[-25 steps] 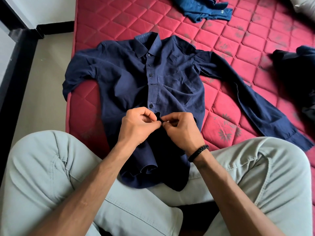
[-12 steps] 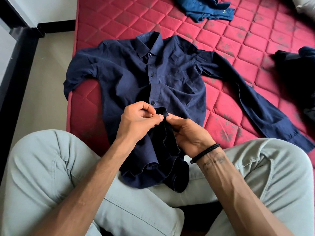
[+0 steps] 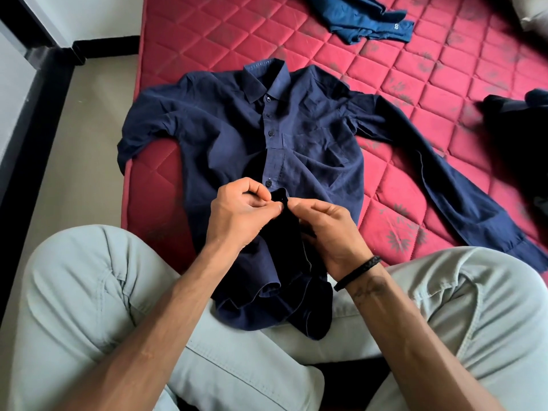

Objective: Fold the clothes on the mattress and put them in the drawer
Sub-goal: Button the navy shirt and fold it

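A navy long-sleeved shirt (image 3: 311, 137) lies face up on the red quilted mattress (image 3: 400, 63), collar away from me, sleeves spread to both sides. Its upper buttons are fastened; the lower front hangs loose over my lap. My left hand (image 3: 240, 212) pinches one edge of the shirt's front placket just below the lowest fastened button. My right hand (image 3: 329, 229) holds the facing edge, fingers curled on the cloth. Both hands meet at the placket.
A blue garment (image 3: 367, 19) lies crumpled at the mattress's far end. A dark garment (image 3: 522, 137) sits at the right edge. My knees in light grey trousers (image 3: 89, 307) frame the shirt's hem. Bare floor (image 3: 86, 137) runs along the mattress's left side.
My right hand has turned palm-up and lifted the shirt's placket edge off the mattress; my left hand stays pinching at the same spot.
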The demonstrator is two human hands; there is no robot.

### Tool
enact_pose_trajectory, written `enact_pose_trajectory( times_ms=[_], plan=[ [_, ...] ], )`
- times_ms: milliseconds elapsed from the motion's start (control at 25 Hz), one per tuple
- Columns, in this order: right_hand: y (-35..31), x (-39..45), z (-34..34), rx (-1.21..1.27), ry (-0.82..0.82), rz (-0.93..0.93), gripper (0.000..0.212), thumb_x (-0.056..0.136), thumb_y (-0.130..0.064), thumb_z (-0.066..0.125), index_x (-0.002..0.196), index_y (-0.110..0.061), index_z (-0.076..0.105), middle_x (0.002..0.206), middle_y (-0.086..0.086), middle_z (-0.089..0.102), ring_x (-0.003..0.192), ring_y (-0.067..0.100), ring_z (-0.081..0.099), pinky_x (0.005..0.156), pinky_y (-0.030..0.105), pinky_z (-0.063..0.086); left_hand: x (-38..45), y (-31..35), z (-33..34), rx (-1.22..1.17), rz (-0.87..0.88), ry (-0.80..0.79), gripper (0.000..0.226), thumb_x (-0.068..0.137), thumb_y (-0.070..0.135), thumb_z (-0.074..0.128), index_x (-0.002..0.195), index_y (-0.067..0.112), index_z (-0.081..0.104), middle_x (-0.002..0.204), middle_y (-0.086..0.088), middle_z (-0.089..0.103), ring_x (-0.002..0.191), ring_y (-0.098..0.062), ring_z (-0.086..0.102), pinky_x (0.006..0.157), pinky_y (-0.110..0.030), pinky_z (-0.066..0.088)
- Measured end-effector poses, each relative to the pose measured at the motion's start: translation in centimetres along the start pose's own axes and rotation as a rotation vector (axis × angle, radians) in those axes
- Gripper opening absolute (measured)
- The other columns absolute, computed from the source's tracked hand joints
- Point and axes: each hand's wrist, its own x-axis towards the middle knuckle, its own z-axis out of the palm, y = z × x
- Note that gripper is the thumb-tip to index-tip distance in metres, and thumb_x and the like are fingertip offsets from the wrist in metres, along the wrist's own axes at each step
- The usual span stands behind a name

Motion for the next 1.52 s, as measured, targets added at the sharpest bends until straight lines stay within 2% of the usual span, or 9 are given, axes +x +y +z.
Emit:
enact_pose_trajectory(
  times_ms=[200,320,400,520,760,960,1160,1320,1520],
  plan=[
    [0.5,0.0,0.2,-0.057,0.064,-0.143,0.013,0.086,-0.004,0.08,0.097,0.0,0.076,0.098,0.025,0.076,0.089,0.03,0.071,0.1,0.051,0.054,0.0,-0.2,0.3,0.009,0.0,-0.027,0.019,0.066,0.028,0.083,0.077,0.028,0.068,0.073,-0.001,0.077,0.078,-0.027,0.077,0.08,-0.054,0.063],
    [0.6,0.0,0.2,-0.06,0.078,-0.189,0.012,0.083,-0.001,0.082,0.093,-0.003,0.076,0.094,0.021,0.077,0.086,0.025,0.073,0.094,0.043,0.059,0.0,0.2,0.4,-0.124,-0.078,-0.058,0.017,0.082,0.013,0.083,0.091,0.018,0.069,0.08,-0.007,0.079,0.081,-0.021,0.078,0.087,-0.048,0.063],
    [0.6,0.1,0.3,-0.112,0.116,-0.247,0.013,0.081,-0.001,0.083,0.092,-0.004,0.076,0.09,0.018,0.078,0.081,0.019,0.072,0.086,0.035,0.06,-0.5,1.0,0.5,-0.223,-0.122,-0.074,0.017,0.09,0.02,0.079,0.101,0.012,0.07,0.083,-0.008,0.079,0.083,-0.019,0.078,0.086,-0.04,0.064],
    [0.6,0.2,0.3,-0.239,0.131,-0.338,0.009,0.084,-0.005,0.082,0.092,-0.005,0.078,0.085,0.014,0.078,0.075,0.015,0.067,0.076,0.028,0.057,-1.0,1.5,0.7,-0.257,-0.136,-0.082,0.035,0.084,0.034,0.084,0.108,0.013,0.07,0.088,-0.006,0.08,0.086,-0.018,0.078,0.082,-0.034,0.063],
    [0.7,0.1,0.6,-0.606,0.11,-0.565,0.01,0.092,-0.021,0.077,0.099,-0.022,0.083,0.089,-0.01,0.076,0.073,0.005,0.066,0.07,0.019,0.053,-0.6,0.9,0.4,-0.388,-0.194,-0.024,0.033,0.084,0.015,0.085,0.11,0.002,0.07,0.093,-0.013,0.079,0.087,-0.024,0.079,0.082,-0.035,0.064],
    [0.3,0.1,0.5,-0.547,0.098,-0.521,0.011,0.093,-0.018,0.074,0.101,-0.019,0.082,0.084,-0.009,0.077,0.069,0.001,0.066,0.069,0.019,0.053,-0.4,0.6,0.4,-0.396,-0.186,0.002,0.02,0.089,0.001,0.076,0.108,0.001,0.069,0.091,-0.016,0.079,0.087,-0.025,0.079,0.081,-0.034,0.064],
    [0.2,-0.3,0.7,-0.497,0.033,-0.497,0.009,0.092,-0.019,0.077,0.1,-0.022,0.081,0.08,-0.011,0.077,0.072,0.011,0.067,0.072,0.029,0.057,-0.3,0.5,0.4,-0.426,-0.179,-0.038,0.028,0.086,0.008,0.081,0.111,0.0,0.071,0.098,-0.02,0.078,0.094,-0.029,0.077,0.085,-0.034,0.063],
    [0.2,0.1,0.4,-0.122,-0.038,-0.234,0.015,0.094,-0.015,0.074,0.107,-0.008,0.079,0.102,0.012,0.079,0.104,0.029,0.074,0.103,0.048,0.055,-0.3,0.5,0.4,-0.402,-0.177,-0.064,0.025,0.086,0.006,0.08,0.109,0.002,0.072,0.096,-0.015,0.079,0.096,-0.025,0.077,0.088,-0.033,0.061],
    [0.8,0.7,0.2,-0.02,-0.043,-0.147,0.016,0.094,-0.011,0.073,0.108,-0.006,0.078,0.11,0.015,0.077,0.112,0.034,0.071,0.108,0.053,0.051,-0.6,0.5,0.7,-0.332,-0.129,-0.014,0.012,0.087,0.002,0.078,0.097,0.004,0.073,0.088,-0.013,0.079,0.09,-0.022,0.078,0.081,-0.03,0.063]
  ],
)
